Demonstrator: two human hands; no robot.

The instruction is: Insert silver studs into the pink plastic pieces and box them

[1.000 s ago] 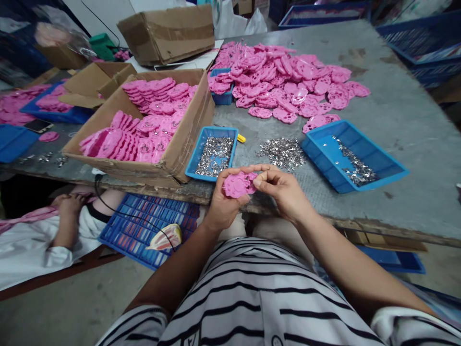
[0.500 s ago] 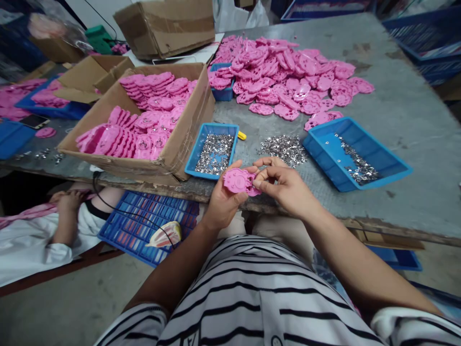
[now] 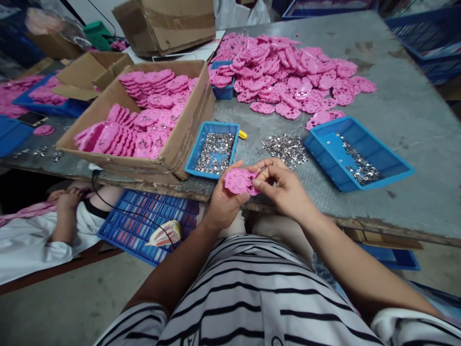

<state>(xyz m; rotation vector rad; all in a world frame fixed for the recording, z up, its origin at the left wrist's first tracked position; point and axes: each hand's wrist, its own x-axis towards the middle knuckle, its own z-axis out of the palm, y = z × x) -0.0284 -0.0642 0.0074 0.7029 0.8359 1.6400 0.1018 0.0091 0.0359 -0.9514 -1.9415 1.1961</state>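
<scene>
My left hand [image 3: 224,202] is closed around a pink plastic piece [image 3: 239,181] with a scalloped edge and cut-out holes, held just over the table's front edge. Thumb and fingers of my right hand [image 3: 279,182] pinch at the right end of this piece; whether a small metal part sits between them is hidden. Just beyond my hands lies a heap of small shiny metal parts [image 3: 284,148]. To its left stands a shallow blue tray [image 3: 189,163] of similar metal parts, and to its right a deeper blue bin [image 3: 391,168], tilted, with more of them.
A cardboard box [image 3: 169,168] with stacked pink pieces stands at the left. Behind, a large pile of pink pieces [image 3: 288,77] covers the table's middle. A yellow-handled tool [image 3: 242,135] lies beside the tray. Another person's arm [image 3: 66,216] and a blue crate [image 3: 129,240] are at lower left.
Almost nothing differs. My right hand's fingers have shifted slightly at the right end of the pink piece, and the view has moved a little.
</scene>
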